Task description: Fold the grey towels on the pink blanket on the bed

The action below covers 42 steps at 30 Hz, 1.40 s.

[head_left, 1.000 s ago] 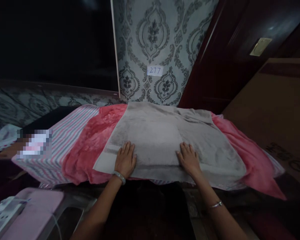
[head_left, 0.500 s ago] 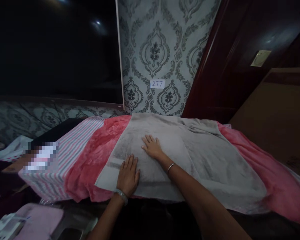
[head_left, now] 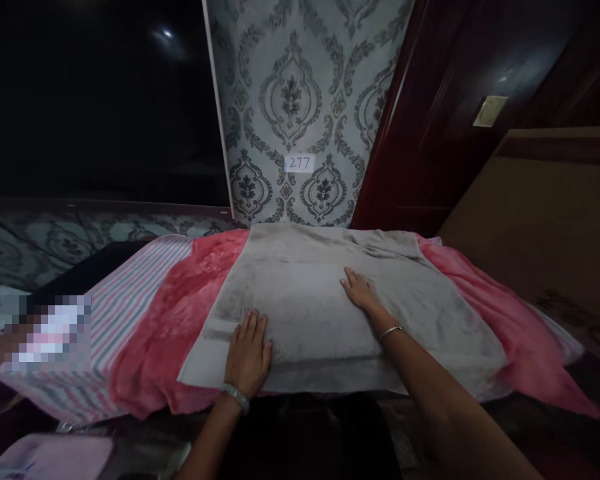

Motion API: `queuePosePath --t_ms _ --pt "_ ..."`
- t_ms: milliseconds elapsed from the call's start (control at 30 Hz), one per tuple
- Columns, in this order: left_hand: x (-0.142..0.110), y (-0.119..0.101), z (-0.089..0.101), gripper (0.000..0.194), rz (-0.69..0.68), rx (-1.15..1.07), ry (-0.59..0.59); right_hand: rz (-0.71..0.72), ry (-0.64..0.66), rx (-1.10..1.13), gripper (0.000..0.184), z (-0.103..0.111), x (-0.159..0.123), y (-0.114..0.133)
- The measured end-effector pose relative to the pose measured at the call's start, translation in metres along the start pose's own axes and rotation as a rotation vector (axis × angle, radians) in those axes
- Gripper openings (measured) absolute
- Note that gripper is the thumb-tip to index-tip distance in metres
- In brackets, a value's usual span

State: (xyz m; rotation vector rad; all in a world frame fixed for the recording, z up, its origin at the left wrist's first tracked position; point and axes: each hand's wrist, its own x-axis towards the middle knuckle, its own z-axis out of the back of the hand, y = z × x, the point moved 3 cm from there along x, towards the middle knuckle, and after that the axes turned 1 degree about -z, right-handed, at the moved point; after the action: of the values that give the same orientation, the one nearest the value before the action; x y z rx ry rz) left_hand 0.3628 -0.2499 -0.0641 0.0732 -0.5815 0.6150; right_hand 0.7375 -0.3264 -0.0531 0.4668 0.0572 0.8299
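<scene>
A grey plush cloth (head_left: pixel 305 313) lies spread over a pink fleece blanket (head_left: pixel 195 293), its far part creased at the right. My left hand (head_left: pixel 249 350) rests flat on the cloth's near left part, fingers together and stretched out, a bracelet on the wrist. Farther back and to the right, my right hand (head_left: pixel 361 291) lies palm down on the same cloth, fingers extended, with a thin bangle below it. Neither hand grips anything. Beneath the blanket, a striped pink, grey and white cover (head_left: pixel 140 273) shows at the left.
Behind stands a patterned wall with a paper label (head_left: pixel 300 163) reading 277. A large dark screen (head_left: pixel 95 100) fills the upper left. To the right are a dark red door frame (head_left: pixel 405 133) and a cardboard box (head_left: pixel 545 213). A pink item (head_left: pixel 55 457) sits low at the left.
My right hand has slid rightward across the grey cloth, and the cloth looks smoother there. My left hand stays at about the same spot. The view has shifted slightly.
</scene>
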Motion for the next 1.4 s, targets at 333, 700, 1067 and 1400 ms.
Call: queuePosePath --t_ms 333,700,1067,1400 --pt "0.005 -0.003 0.006 0.053 0.01 -0.023 0.02 0.003 -0.033 0.441 0.075 0.006 -0.066 -0.04" --pt "0.005 -0.005 0.009 0.052 0.049 -0.069 0.001 -0.354 0.129 1.118 0.029 0.029 -0.105 -0.026" --pt "0.004 -0.006 0.008 0.054 0.04 -0.069 -0.011 -0.39 0.125 1.681 0.025 0.023 -0.143 -0.009" --pt "0.004 -0.005 0.007 0.053 0.044 -0.077 -0.018 -0.313 -0.254 1.927 0.033 -0.021 -0.166 0.053"
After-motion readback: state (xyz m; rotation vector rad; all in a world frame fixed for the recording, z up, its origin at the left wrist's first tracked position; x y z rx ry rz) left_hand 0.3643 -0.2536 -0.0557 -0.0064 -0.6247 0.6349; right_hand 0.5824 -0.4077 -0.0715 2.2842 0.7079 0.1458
